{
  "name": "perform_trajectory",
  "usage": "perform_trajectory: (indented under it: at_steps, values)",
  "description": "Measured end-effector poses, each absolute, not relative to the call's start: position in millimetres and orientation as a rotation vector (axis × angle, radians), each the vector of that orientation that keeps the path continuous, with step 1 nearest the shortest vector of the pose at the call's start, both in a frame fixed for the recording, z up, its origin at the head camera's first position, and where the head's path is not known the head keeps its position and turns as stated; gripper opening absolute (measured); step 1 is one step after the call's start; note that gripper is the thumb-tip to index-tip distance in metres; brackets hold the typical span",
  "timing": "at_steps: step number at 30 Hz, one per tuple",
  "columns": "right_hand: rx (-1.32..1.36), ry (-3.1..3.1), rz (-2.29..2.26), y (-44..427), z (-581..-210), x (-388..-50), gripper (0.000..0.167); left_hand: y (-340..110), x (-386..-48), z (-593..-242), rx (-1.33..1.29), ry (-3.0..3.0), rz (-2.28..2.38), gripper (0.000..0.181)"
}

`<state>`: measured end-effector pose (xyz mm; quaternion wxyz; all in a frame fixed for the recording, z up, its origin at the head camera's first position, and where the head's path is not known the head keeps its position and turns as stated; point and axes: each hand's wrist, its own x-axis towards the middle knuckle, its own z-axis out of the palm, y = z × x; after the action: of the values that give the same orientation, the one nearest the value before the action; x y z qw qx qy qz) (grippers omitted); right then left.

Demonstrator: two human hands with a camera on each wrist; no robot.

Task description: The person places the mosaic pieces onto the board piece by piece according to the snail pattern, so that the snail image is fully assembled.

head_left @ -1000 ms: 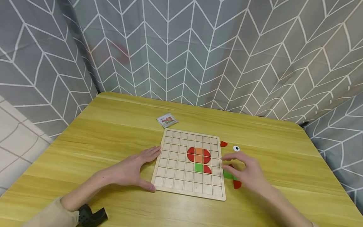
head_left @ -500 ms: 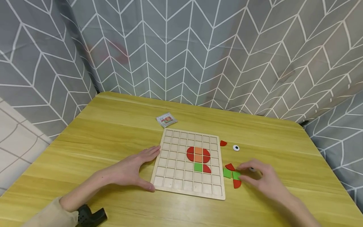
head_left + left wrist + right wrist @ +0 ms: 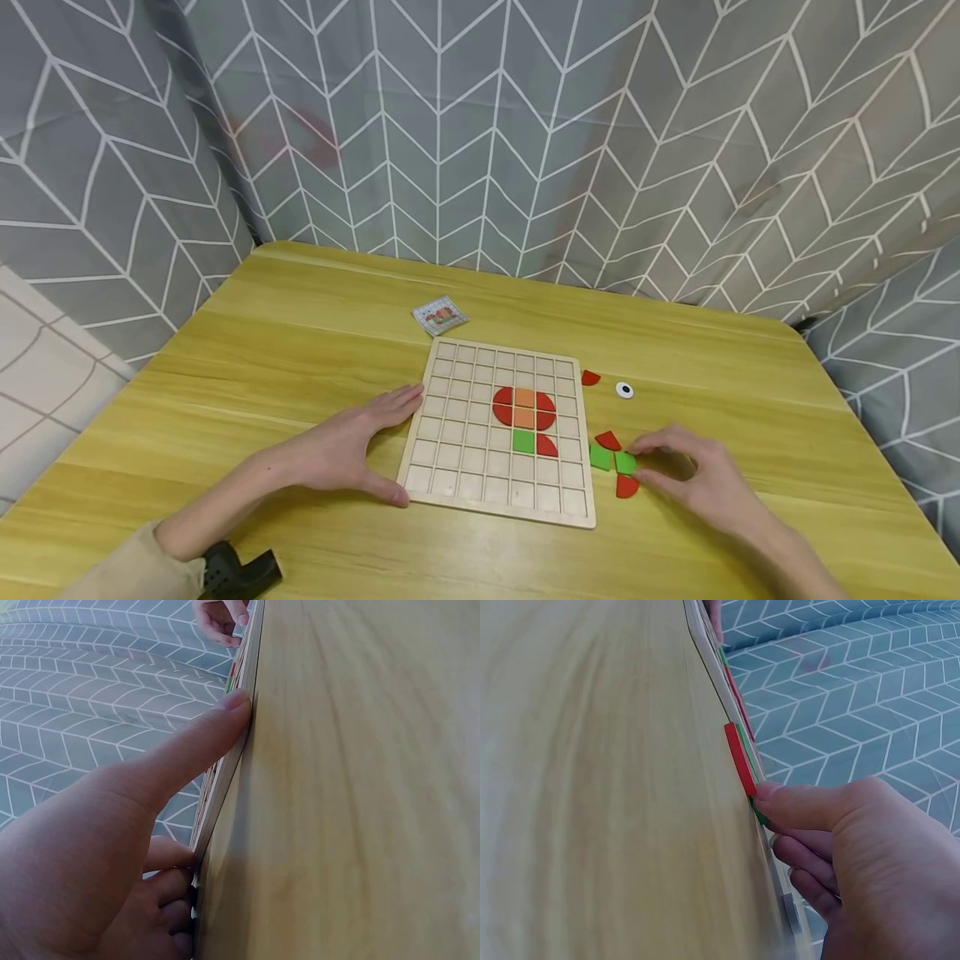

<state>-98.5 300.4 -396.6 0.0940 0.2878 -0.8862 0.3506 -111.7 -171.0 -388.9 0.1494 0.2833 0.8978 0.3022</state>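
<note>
My left hand point(image 3: 337, 454) steadies the left side of a wooden grid board point(image 3: 465, 483), thumb at the near corner and fingers along the edge. On the board lie red quarter-round tiles point(image 3: 546, 401), orange squares point(image 3: 525, 408) and one green square point(image 3: 524, 442). Right of the board, my right hand point(image 3: 697, 475) pinches a small green square tile point(image 3: 625, 463) between thumb and forefinger, at table level. Around that tile lie another green square point(image 3: 600, 457) and two red quarter-rounds, one above point(image 3: 608, 440) and one below point(image 3: 627, 486). In the right wrist view the thumb partly covers the tiles.
A picture card point(image 3: 440, 316) lies behind the board. A red quarter-round point(image 3: 591, 377) and a white eye disc point(image 3: 625, 390) rest near its right edge. A black device point(image 3: 242, 573) is by the left wrist. Patterned curtain point(image 3: 480, 125) hangs behind the table.
My right hand has moved from the board's right edge, right and toward me, to the loose green tile. A second eye disc glimpsed under that hand is now hidden. The left hand stays put.
</note>
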Motion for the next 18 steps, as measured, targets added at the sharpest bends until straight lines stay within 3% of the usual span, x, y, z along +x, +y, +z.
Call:
perform_trajectory:
  at_steps: [18]
  values:
    - [0.81,-2.606,1.065,299.5,-400.2,-97.9,0.039,-170.9,-112.1,-389.7,0.821,2.585,0.866,0.121]
